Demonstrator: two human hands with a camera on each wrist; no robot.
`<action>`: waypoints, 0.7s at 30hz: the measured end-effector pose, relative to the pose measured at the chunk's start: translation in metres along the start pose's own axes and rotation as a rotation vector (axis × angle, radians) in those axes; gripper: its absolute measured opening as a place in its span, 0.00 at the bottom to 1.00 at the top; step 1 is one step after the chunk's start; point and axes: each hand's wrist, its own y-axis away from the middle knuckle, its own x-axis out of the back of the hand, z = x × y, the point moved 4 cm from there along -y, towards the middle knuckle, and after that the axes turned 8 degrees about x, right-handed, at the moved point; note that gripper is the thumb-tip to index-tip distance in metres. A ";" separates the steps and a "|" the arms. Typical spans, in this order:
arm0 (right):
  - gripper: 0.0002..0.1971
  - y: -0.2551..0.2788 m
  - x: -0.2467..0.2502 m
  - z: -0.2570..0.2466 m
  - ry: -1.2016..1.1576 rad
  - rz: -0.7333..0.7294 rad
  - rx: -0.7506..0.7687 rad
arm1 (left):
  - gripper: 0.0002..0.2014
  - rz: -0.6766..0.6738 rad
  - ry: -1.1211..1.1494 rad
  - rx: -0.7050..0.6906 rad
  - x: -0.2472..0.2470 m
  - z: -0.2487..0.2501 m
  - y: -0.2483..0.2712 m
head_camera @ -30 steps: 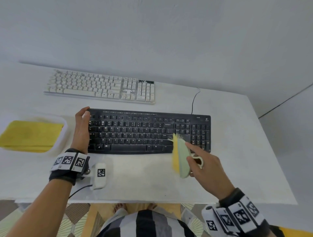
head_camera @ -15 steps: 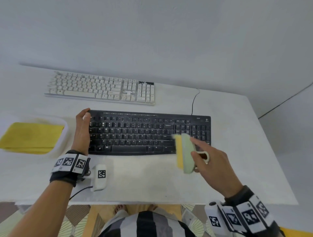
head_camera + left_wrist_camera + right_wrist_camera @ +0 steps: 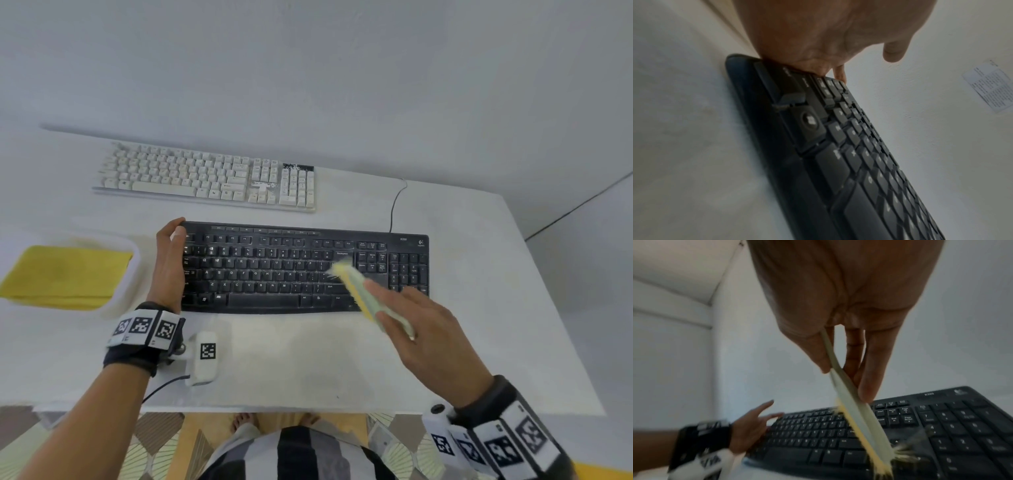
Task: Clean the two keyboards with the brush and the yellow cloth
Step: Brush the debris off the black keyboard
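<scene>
The black keyboard (image 3: 305, 267) is laid flat near the front of the table, the white keyboard (image 3: 209, 176) behind it. The pale green brush (image 3: 368, 294) with yellow bristles is tilted over the black keys. The folded yellow cloth (image 3: 65, 275) is kept at the left.

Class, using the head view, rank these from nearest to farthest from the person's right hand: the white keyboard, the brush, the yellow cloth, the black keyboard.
1. brush: held in the right hand.
2. black keyboard: just ahead, under the bristles.
3. white keyboard: behind it, toward the wall.
4. yellow cloth: far left, in a white tray.
</scene>
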 end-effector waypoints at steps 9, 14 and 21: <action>0.35 0.019 -0.009 0.015 0.484 -0.299 0.102 | 0.18 0.006 -0.012 0.001 0.004 -0.002 -0.002; 0.36 0.018 -0.013 0.001 0.485 -0.322 0.121 | 0.22 0.002 -0.007 -0.001 0.001 0.001 0.002; 0.35 0.023 -0.001 0.005 0.475 -0.292 0.111 | 0.28 -0.003 0.013 -0.012 -0.002 0.003 0.006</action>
